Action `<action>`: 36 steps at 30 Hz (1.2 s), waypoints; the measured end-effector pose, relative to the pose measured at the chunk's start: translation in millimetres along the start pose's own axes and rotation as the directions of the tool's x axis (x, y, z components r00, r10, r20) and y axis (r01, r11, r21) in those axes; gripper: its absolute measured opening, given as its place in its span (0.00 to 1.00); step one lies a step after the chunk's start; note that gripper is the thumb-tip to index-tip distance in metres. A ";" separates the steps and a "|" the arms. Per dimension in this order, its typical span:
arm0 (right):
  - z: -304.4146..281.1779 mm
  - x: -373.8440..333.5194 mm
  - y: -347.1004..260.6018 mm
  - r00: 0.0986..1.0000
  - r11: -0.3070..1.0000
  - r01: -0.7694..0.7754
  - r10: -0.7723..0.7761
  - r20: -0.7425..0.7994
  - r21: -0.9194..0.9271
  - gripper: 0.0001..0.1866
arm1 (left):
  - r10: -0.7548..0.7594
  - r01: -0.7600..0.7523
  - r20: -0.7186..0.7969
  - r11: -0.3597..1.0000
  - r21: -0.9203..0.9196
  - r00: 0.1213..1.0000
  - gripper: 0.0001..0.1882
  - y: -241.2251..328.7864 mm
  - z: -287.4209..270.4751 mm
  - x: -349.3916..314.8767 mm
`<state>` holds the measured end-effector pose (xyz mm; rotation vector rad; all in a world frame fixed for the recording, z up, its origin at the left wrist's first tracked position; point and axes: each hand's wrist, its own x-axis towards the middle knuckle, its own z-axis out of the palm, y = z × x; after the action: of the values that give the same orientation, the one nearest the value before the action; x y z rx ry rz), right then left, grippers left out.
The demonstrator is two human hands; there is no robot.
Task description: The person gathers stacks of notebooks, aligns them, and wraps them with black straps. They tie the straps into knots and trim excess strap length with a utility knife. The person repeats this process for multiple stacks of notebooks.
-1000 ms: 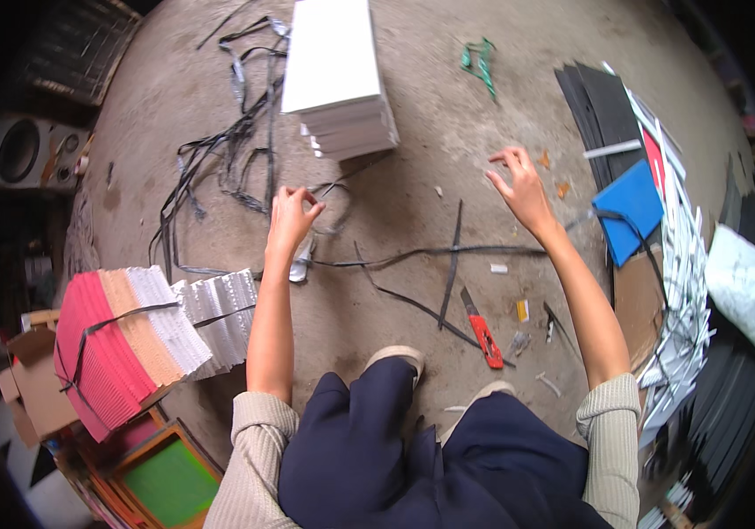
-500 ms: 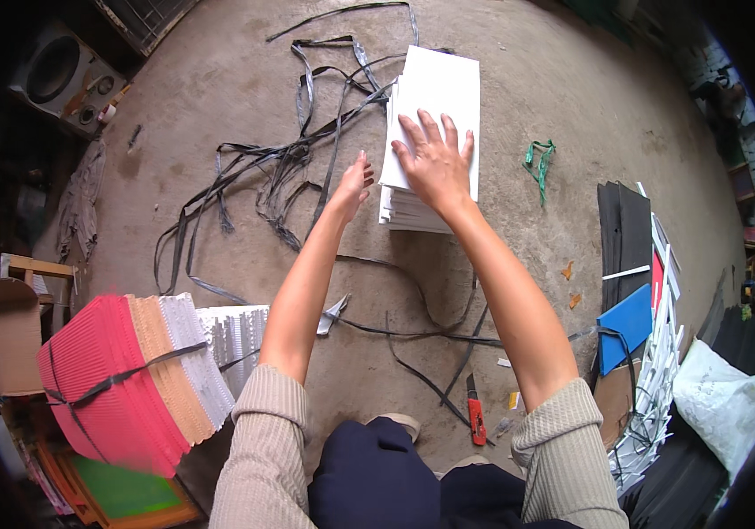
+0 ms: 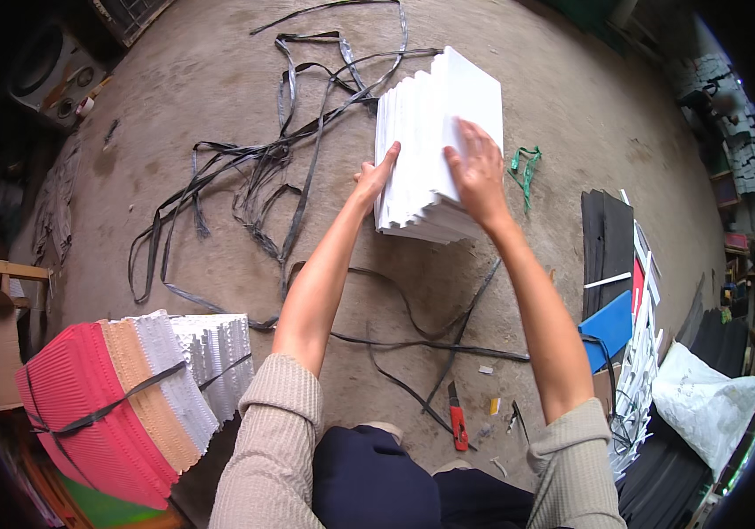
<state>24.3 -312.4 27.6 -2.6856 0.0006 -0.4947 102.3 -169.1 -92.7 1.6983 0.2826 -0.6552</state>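
A tall stack of white sheets (image 3: 422,145) stands tilted on the floor ahead of me, its layered edges facing left and its smooth top face turned right. My left hand (image 3: 375,179) grips the left side, thumb against the layered edges; its other fingers are partly hidden. Opposite it, my right hand (image 3: 479,172) presses on the smooth face with fingers slightly blurred, so the stack is held between both palms. Black strapping (image 3: 276,154) lies tangled on the floor to the left, one strand reaching the stack's far edge.
A strapped bundle of pink, tan and white ridged pieces (image 3: 100,397) sits near left. A red-handled cutter knife (image 3: 458,428) lies by my feet. Green twine (image 3: 526,176) is right of the stack. Black sheets (image 3: 605,251), a blue piece (image 3: 609,328) and a white sack (image 3: 704,397) are at right.
The stack has tipped so its layered side shows and its top face turns right. My left hand has come against its side; my right hand has slid to the right with the face.
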 end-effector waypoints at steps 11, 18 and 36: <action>-81.5 -87.8 51.1 0.915 0.608 -0.391 0.334 0.225 0.691 0.37 | 0.479 -0.455 -0.070 0.864 0.217 0.875 0.50 30.0 33.1 -97.2; -93.2 -216.0 111.7 0.736 0.457 -0.588 0.645 0.207 0.667 0.36 | 0.337 -0.455 0.311 0.736 0.502 0.889 0.52 35.1 107.5 -159.8; -131.7 -212.8 89.8 0.830 0.693 -0.368 0.545 -0.116 0.620 0.47 | 0.838 -0.896 0.328 0.437 0.075 0.436 0.52 41.3 118.2 -190.5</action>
<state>-213.7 -431.0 32.1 -1.8875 0.5251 -0.6033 -62.1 -261.0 35.8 1.6755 -0.8989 -0.0674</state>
